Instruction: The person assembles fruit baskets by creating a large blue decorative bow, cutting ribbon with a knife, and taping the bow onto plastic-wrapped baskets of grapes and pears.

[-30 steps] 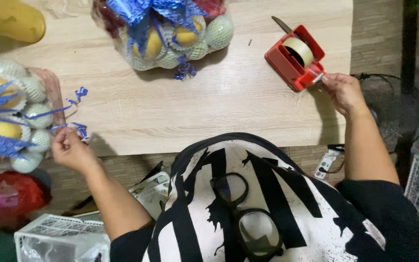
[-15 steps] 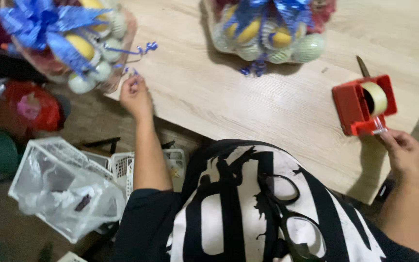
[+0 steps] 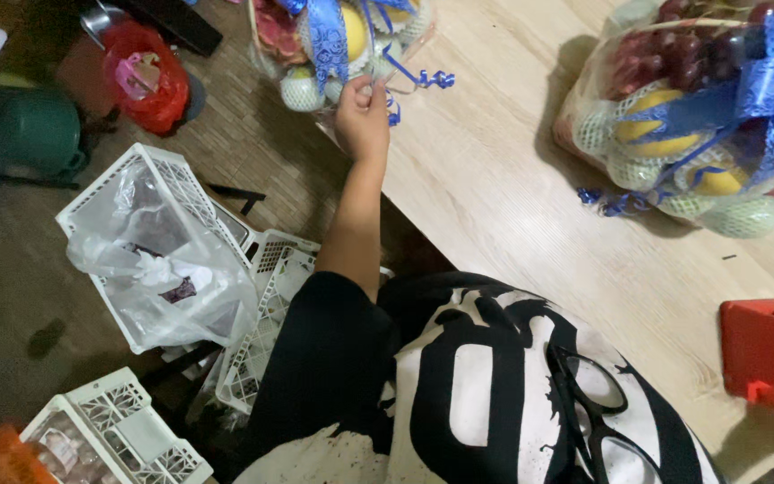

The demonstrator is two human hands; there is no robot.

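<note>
my left hand pinches the blue ribbon on a fruit basket cut off up top; my right hand is out of sight.

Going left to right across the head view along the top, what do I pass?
Green bucket → red bag → wrapped fruit basket with the left hand at its ribbon → bare table → second fruit basket.
</note>
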